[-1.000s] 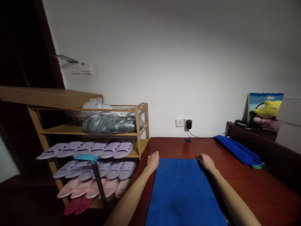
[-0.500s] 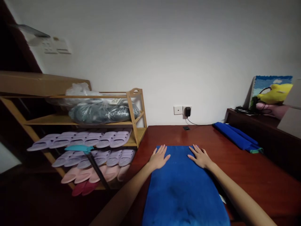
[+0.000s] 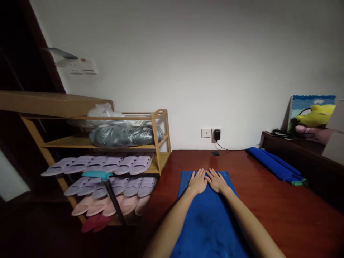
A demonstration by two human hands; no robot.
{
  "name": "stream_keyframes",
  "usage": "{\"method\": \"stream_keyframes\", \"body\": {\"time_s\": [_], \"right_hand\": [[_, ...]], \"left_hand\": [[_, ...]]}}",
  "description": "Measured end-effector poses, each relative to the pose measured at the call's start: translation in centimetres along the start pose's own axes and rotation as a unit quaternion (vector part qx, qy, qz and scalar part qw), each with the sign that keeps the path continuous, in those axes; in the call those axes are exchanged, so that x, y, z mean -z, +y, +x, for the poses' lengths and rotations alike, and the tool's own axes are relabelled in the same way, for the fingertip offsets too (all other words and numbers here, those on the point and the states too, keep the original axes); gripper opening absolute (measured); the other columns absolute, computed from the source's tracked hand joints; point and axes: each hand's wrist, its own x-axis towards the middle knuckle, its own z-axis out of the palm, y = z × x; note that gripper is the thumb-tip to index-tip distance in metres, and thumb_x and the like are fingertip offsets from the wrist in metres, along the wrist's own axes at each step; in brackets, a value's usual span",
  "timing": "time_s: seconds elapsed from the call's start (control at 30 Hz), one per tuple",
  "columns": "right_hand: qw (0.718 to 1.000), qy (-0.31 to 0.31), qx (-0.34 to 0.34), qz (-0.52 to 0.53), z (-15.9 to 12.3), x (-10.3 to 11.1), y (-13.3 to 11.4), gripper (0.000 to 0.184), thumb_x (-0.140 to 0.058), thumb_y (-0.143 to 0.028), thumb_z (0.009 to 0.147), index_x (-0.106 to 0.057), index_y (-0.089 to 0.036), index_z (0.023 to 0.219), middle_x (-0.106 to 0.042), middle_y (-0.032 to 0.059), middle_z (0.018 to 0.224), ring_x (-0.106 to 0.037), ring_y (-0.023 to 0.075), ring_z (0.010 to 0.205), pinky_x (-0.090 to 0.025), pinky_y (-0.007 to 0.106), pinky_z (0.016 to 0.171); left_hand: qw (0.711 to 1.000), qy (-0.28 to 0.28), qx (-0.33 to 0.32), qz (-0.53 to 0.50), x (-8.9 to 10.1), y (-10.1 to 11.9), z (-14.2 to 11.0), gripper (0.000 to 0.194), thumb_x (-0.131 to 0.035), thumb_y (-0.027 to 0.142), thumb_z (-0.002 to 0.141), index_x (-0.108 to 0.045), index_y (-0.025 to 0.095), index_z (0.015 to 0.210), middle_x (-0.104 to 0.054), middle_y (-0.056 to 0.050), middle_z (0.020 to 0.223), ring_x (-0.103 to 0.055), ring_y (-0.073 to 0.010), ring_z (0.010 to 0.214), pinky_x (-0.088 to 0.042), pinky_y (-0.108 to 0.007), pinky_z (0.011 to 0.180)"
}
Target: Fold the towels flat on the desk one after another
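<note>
A blue cloth [image 3: 206,215] lies spread on the reddish-brown wooden table [image 3: 282,211], with faint wrinkles and darker patches toward me. My left hand [image 3: 198,182] rests flat on the cloth near its far edge, palm down and fingers stretched out. Beside it my right hand [image 3: 216,181] lies flat in the same way, the two thumbs almost meeting at the middle. Neither hand grips anything. Both forearms cover parts of the cloth's sides, and its near end runs out of view.
Folded blue cloth [image 3: 274,165] lies at the table's right. A black plug [image 3: 217,134] sits in the wall socket, its cord trailing right. A wooden shoe rack [image 3: 161,143] with several slippers stands left, before it a turquoise-topped handle [image 3: 98,174]. A yellow plush toy [image 3: 318,114] sits far right.
Both hands have slid inward over the cloth, from near its two side edges to the middle, and now lie side by side. The camera view has shifted slightly.
</note>
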Motion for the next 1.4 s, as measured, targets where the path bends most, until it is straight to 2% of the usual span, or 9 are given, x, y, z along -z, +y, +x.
{"method": "stream_keyframes", "body": {"time_s": [0.13, 0.33, 0.47, 0.63, 0.9, 0.97, 1.07, 1.27, 1.4], "right_hand": [[1.0, 0.001, -0.014, -0.004, -0.1, -0.6, -0.4, 0.065, -0.007, -0.055, 0.092, -0.023, -0.022, 0.146, -0.018, 0.0031, 0.153, -0.01, 0.0156, 0.141, -0.009, 0.035, 0.113], [0.996, 0.022, -0.084, 0.007, -2.1, -0.1, 1.6, 0.081, -0.008, -0.07, 0.085, -0.02, -0.02, 0.147, -0.011, 0.0088, 0.154, -0.004, 0.0215, 0.142, -0.005, 0.043, 0.113], [0.996, -0.01, -0.083, 0.008, -3.1, -0.2, 3.3, 0.084, -0.011, -0.076, 0.081, -0.019, -0.025, 0.147, -0.009, 0.0079, 0.155, -0.002, 0.0213, 0.142, -0.005, 0.043, 0.113], [0.997, -0.008, -0.081, -0.004, -2.1, 0.1, 4.3, 0.081, -0.012, -0.075, 0.082, -0.02, -0.025, 0.147, -0.011, 0.0079, 0.155, -0.005, 0.021, 0.142, -0.007, 0.043, 0.113], [0.997, 0.027, -0.068, -0.019, -1.4, 0.8, 4.1, 0.078, -0.012, -0.07, 0.086, -0.024, -0.022, 0.146, -0.017, 0.0086, 0.153, -0.007, 0.0203, 0.142, -0.005, 0.043, 0.113], [0.996, 0.061, -0.061, -0.035, -2.2, 1.4, 3.3, 0.077, -0.013, -0.067, 0.088, -0.025, -0.018, 0.146, -0.015, 0.0107, 0.153, -0.004, 0.0206, 0.142, 0.0, 0.042, 0.113], [0.996, 0.079, -0.022, -0.037, -5.1, 2.3, 1.9, 0.074, -0.015, -0.065, 0.089, -0.029, -0.019, 0.144, -0.016, 0.0105, 0.153, -0.005, 0.0211, 0.142, -0.003, 0.042, 0.114], [0.995, 0.009, 0.098, 0.028, -14.8, 1.9, 0.0, 0.066, -0.024, -0.063, 0.09, -0.014, -0.032, 0.147, -0.01, 0.0025, 0.154, -0.008, 0.02, 0.141, -0.014, 0.044, 0.114], [0.994, -0.017, 0.101, 0.024, -17.0, 1.4, -0.5, 0.067, -0.027, -0.062, 0.089, -0.014, -0.03, 0.147, -0.01, 0.0041, 0.154, -0.008, 0.0211, 0.141, -0.014, 0.047, 0.113]], "left_hand": [[1.0, 0.004, 0.024, -0.005, -0.3, 0.1, 0.0, 0.059, -0.019, 0.037, 0.091, -0.026, 0.016, 0.145, -0.021, -0.004, 0.153, -0.014, -0.0175, 0.141, -0.013, -0.042, 0.113], [0.994, 0.006, 0.111, -0.015, 0.5, -2.1, -2.4, 0.07, -0.013, 0.049, 0.091, -0.02, 0.005, 0.145, -0.012, -0.015, 0.153, -0.009, -0.027, 0.141, -0.009, -0.052, 0.111], [0.995, -0.023, 0.091, -0.024, 0.4, -4.0, -3.6, 0.079, -0.01, 0.062, 0.089, -0.021, 0.009, 0.146, -0.014, -0.01, 0.153, -0.01, -0.0237, 0.141, -0.009, -0.048, 0.112], [0.996, -0.019, 0.082, -0.029, 0.0, -4.8, -2.3, 0.078, -0.008, 0.062, 0.089, -0.02, 0.009, 0.146, -0.014, -0.01, 0.153, -0.009, -0.0215, 0.141, -0.007, -0.048, 0.113], [0.996, 0.058, 0.068, -0.01, 1.1, -4.1, -2.0, 0.065, -0.011, 0.049, 0.095, -0.03, 0.008, 0.142, -0.024, -0.014, 0.15, -0.016, -0.023, 0.14, -0.009, -0.048, 0.113], [0.995, 0.086, 0.053, -0.001, 1.8, -3.2, -3.1, 0.062, -0.01, 0.043, 0.097, -0.031, 0.006, 0.141, -0.023, -0.015, 0.15, -0.012, -0.022, 0.141, -0.006, -0.046, 0.114], [0.996, 0.085, 0.013, 0.0, 2.6, -1.7, -6.7, 0.059, -0.016, 0.046, 0.097, -0.035, 0.01, 0.141, -0.026, -0.012, 0.15, -0.017, -0.0217, 0.14, -0.015, -0.042, 0.113], [0.988, 0.023, -0.151, -0.017, 3.0, -0.7, -16.3, 0.063, -0.026, 0.053, 0.096, -0.013, 0.021, 0.148, -0.016, -0.006, 0.154, -0.013, -0.0201, 0.141, -0.018, -0.042, 0.113], [0.988, -0.025, -0.151, -0.028, 3.2, -0.6, -18.0, 0.061, -0.025, 0.052, 0.096, -0.014, 0.021, 0.148, -0.018, -0.007, 0.153, -0.014, -0.0204, 0.14, -0.017, -0.044, 0.113]]}}
